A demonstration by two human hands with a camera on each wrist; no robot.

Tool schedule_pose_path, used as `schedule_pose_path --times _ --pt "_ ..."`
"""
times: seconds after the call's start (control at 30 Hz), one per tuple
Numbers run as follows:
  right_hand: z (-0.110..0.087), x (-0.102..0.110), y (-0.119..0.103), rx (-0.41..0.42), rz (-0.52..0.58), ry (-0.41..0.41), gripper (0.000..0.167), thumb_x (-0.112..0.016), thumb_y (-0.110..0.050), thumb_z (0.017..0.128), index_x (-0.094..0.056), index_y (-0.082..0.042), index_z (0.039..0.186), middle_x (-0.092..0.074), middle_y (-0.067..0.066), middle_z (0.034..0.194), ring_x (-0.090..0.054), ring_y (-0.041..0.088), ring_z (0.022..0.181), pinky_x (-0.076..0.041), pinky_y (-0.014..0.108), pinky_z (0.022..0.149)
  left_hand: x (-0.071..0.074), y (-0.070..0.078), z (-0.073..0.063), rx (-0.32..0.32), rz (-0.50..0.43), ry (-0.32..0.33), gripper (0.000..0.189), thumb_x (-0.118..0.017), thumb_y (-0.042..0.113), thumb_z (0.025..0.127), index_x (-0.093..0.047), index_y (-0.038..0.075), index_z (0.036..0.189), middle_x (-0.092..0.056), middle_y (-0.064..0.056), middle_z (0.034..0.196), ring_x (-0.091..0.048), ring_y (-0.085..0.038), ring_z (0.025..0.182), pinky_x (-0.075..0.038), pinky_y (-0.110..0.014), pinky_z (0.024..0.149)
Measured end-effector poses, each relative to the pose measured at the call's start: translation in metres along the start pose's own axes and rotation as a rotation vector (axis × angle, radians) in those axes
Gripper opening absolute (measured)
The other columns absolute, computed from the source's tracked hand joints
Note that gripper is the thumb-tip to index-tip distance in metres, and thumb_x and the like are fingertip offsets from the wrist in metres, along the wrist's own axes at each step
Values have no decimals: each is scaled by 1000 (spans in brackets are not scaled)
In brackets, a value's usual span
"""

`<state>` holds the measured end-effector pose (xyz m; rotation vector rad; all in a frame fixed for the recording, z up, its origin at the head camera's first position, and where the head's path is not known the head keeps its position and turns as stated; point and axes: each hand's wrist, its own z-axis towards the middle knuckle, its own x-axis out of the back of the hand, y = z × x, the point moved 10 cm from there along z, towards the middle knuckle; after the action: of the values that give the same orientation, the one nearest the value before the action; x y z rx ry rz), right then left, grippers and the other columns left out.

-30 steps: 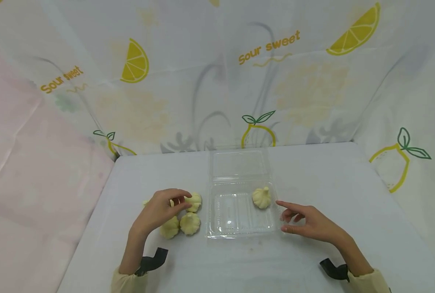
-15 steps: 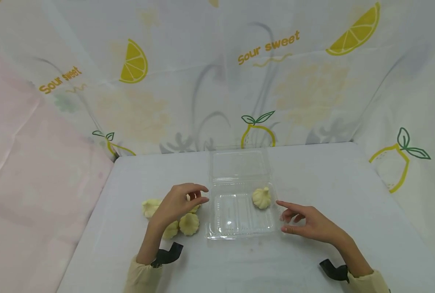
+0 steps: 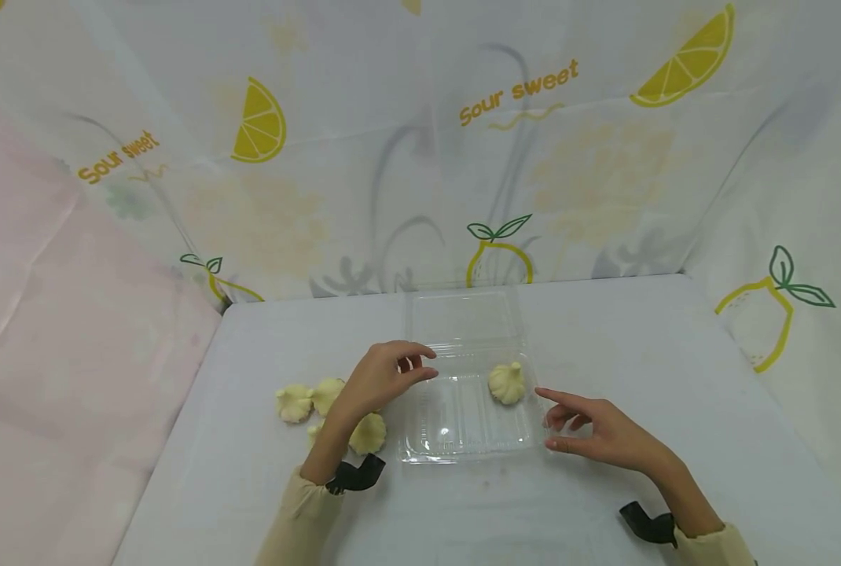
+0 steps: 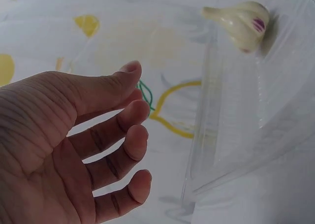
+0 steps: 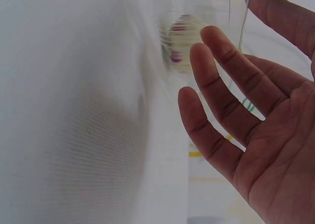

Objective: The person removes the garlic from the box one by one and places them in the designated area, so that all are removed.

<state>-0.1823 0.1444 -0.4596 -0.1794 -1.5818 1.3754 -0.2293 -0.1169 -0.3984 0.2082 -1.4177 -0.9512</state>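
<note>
My left hand (image 3: pixel 383 379) hovers over the left back part of a clear plastic clamshell box (image 3: pixel 427 450). Its fingers are loosely bent, and the left wrist view shows nothing between thumb and fingers. Inside the box, toward the right, lies a garlic bulb (image 3: pixel 507 384), pale with purple marks in the left wrist view (image 4: pixel 246 24). At the box's right edge is my right hand (image 3: pixel 597 428), fingertips right at the rim and fingers spread in the right wrist view (image 5: pixel 246 101). Several more garlic bulbs (image 3: pixel 294 404) lie left of the box, partly hidden by my left forearm.
The clamshell's lid (image 3: pixel 464 318) is folded back flat behind the tray on a white-covered table (image 3: pixel 618 338). Behind rises a cloth backdrop (image 3: pixel 364 181) with lemon prints. Black wrist mounts (image 3: pixel 648 523) stick out near both sleeves.
My left hand has moved right and slightly back, from beside the loose garlic bulbs to over the clamshell box, carrying nothing. My right hand has stayed at the box's right edge.
</note>
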Motion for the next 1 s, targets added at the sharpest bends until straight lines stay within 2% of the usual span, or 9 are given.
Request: schedule_pose_path --times 0.27,0.53,0.73,1.0 --pt "0 1 -1 29 -2 5 68 -78 -18 87 -46 -1 144 -68 1 101 -65 13 92 -56 36 76 -13 3 18 59 20 -14 22 -80 24 85 -75 16 104 -62 11 76 -56 -7 68 -48 -26 62" --pt "0 -1 -1 34 14 -3 67 -77 -18 88 -45 0 144 -69 1 101 -66 14 92 -56 37 76 -28 5 35 121 -43 -60 21 -79 23 86 -75 14 104 -62 8 76 -56 -10 68 -48 -26 62" --pt "1 -2 1 3 20 -8 67 -77 -20 88 -46 -1 144 -69 1 102 -66 15 92 -56 37 77 -41 6 42 128 -61 -89 21 -78 25 87 -75 13 103 -62 6 76 -56 -10 67 -47 -25 61" --pt "2 -2 1 2 20 -9 67 -78 -17 87 -46 0 144 -69 1 100 -66 13 91 -56 37 76 -50 9 53 155 -113 -74 20 -78 25 87 -75 13 103 -63 5 76 -58 -12 71 -48 -25 61"
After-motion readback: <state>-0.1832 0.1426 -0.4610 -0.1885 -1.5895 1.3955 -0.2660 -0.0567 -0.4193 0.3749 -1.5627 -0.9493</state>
